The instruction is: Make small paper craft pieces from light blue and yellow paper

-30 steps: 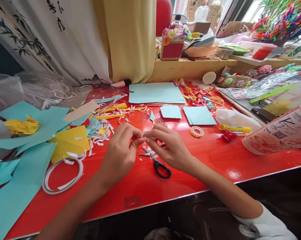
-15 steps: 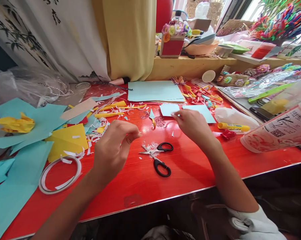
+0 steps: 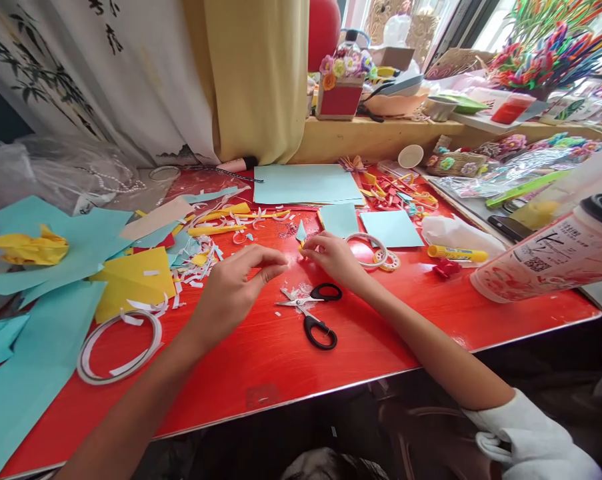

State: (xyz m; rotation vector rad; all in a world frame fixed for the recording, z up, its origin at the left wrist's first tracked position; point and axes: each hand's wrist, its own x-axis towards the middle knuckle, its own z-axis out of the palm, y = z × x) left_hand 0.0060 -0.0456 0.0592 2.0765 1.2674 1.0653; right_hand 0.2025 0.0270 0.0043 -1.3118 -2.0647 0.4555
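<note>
My left hand (image 3: 238, 287) hovers over the table's middle, thumb and forefinger pinched together; whatever is between them, if anything, is too small to make out. My right hand (image 3: 337, 259) has its fingers curled down at the yellow end of a small blue-and-yellow paper piece (image 3: 301, 232). Its fingertips are partly hidden, so any grip on that piece is unclear. Below both hands lie scissors (image 3: 311, 307) with black handles, blades apart. Beyond my right wrist rest a white tape roll (image 3: 385, 257) and two light-blue paper squares (image 3: 391, 229).
Blue sheets (image 3: 305, 183) are stacked at the back of the red table (image 3: 241, 373). Paper scraps (image 3: 205, 260), a yellow sheet (image 3: 135, 283) and a larger tape ring (image 3: 83, 363) lie left. At right are a glue stick (image 3: 457, 253) and a tilted cup (image 3: 535, 257).
My right hand has moved left and nearer, from the blue squares to the small paper piece, uncovering the tape roll. My left hand has shifted slightly to the right.
</note>
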